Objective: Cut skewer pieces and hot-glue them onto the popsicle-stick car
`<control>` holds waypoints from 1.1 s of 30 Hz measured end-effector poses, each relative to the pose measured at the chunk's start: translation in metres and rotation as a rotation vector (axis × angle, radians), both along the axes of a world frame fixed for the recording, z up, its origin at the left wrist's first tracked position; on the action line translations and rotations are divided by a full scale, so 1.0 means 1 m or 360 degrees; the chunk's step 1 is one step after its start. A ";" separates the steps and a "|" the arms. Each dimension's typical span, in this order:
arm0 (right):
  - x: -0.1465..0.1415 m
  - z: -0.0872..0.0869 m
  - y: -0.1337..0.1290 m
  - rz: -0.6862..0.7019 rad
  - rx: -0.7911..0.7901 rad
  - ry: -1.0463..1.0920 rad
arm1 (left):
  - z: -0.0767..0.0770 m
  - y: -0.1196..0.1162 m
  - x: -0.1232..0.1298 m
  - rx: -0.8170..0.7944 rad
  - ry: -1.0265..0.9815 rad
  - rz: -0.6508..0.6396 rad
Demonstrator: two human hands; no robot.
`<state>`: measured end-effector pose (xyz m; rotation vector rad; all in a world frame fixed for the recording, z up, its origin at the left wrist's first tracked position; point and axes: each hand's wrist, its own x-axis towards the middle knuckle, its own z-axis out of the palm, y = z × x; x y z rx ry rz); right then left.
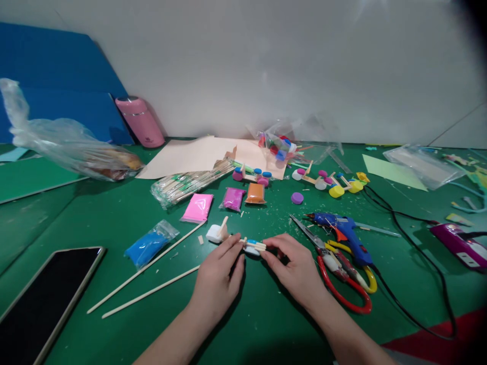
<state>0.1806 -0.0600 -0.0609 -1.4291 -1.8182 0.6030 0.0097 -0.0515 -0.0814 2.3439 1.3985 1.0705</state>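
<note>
A small toy car (216, 233) of wooden sticks and white bottle-cap wheels sits on the green table. My left hand (218, 271) holds its middle, fingers closed over the stick frame and hiding part of it. With thumb and forefinger, my right hand (292, 266) pinches the short sticks (259, 246) at the car's right end, where a blue patch shows beside them. Two long wooden sticks (152, 291) lie to the left of my left hand. Close to my right hand are red-handled scissors (342, 281) and a blue glue gun (350, 235).
Clay packets in blue (150, 244), pink (198, 208), purple (233, 198) and orange (255, 193) lie behind. Finished-looking cars (253, 176) stand near bagged sticks (190, 185). A phone (49, 299) lies left; a black cord (422, 243) loops right toward a purple power strip (460, 246).
</note>
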 end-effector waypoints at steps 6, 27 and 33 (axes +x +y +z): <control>0.000 -0.001 0.000 0.0004 -0.0005 0.0004 | 0.000 0.000 0.000 -0.0001 0.0013 -0.0006; -0.002 0.000 0.000 0.0018 -0.0045 -0.0001 | -0.002 -0.001 -0.001 0.0003 0.0011 -0.0008; -0.002 0.001 -0.001 0.0009 -0.0064 -0.0001 | -0.001 0.000 0.000 0.0021 0.0028 -0.0014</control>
